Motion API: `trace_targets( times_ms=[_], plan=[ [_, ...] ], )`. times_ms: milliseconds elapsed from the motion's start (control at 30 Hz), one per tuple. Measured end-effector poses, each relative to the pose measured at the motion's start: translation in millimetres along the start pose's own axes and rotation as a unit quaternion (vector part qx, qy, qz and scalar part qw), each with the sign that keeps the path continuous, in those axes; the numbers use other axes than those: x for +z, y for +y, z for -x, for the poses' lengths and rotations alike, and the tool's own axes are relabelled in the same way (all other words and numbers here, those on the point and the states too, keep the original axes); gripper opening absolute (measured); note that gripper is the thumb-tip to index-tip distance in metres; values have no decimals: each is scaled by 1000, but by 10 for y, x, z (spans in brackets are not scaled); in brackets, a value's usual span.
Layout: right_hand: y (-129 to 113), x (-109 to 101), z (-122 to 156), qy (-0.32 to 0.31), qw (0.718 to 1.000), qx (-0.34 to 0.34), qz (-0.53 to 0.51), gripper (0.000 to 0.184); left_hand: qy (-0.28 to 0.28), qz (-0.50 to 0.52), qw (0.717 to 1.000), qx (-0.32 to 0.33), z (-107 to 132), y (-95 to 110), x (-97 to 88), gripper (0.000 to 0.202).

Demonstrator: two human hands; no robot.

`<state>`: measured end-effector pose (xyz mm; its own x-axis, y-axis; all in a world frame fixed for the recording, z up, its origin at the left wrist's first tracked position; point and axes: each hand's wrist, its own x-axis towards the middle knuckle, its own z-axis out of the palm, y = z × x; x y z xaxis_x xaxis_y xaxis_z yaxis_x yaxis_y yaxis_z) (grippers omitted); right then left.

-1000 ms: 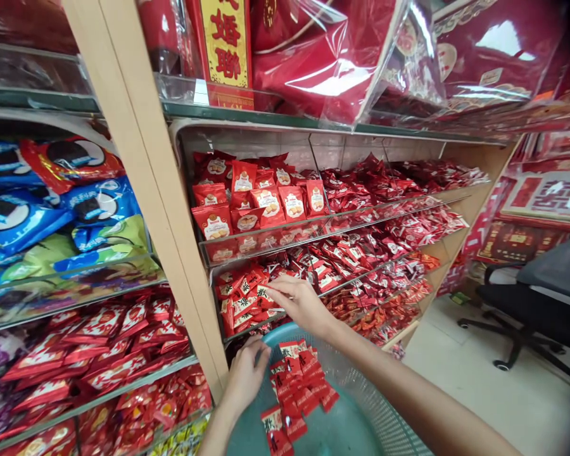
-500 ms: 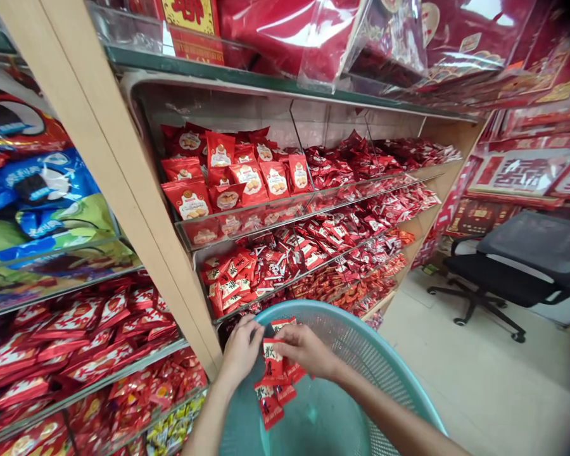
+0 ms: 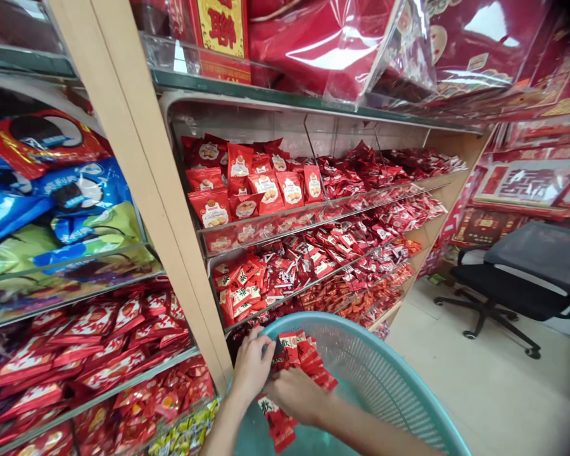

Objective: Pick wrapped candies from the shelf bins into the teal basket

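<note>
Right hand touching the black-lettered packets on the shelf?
Apart: the head view shows the right hand over the teal basket, with its rim visible between hand and shelf packets.

Basket [image 3: 389,383]: stood at bottom centre of the frame, before the shelves [image 3: 289,223]. Packets [image 3: 311,358]: lay in the basket, toward its left. Right hand [image 3: 297,396]: lay in front of the packets, partly covering them. Left hand [image 3: 253,364]: left of the right hand, near the basket's rim. Pouches [image 3: 268,193]: sat on the shelves, centre. Post [image 3: 137,152]: slanted between pouches and snack bags [image 3: 80,187], far left. Parcels [image 3: 332,50]: rested on the top shelf [image 3: 285,96]. Chair [image 3: 508,278]: stood on the floor [image 3: 456,380], right.
</note>
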<state>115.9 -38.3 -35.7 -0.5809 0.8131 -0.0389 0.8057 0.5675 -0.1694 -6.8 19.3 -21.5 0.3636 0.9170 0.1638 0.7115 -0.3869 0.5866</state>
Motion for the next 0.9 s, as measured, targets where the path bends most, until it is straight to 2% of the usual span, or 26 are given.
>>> trace_targets(
  times_ms=[100,233,367,533,733,900],
  plan=[
    [-53,92,-66,18,997,-17,74,18,-1,5,1000,-1,-8,7,-5,27],
    [-129,177,-129,38,993,-24,106,19,-4,12,1000,3,-14,11,-21,28],
    [-188,166,-117,46,990,-14,131,16,-2,23,1000,10,-18,20,-28,28],
    [-201,174,-51,45,989,20,141,12,-4,25,1000,11,-33,9,-19,28],
    [-195,180,39,25,990,28,138,10,-2,32,999,19,-35,19,-37,28],
    [-238,113,65,46,990,-10,129,7,-7,31,999,13,-32,74,-65,27]
  ],
)
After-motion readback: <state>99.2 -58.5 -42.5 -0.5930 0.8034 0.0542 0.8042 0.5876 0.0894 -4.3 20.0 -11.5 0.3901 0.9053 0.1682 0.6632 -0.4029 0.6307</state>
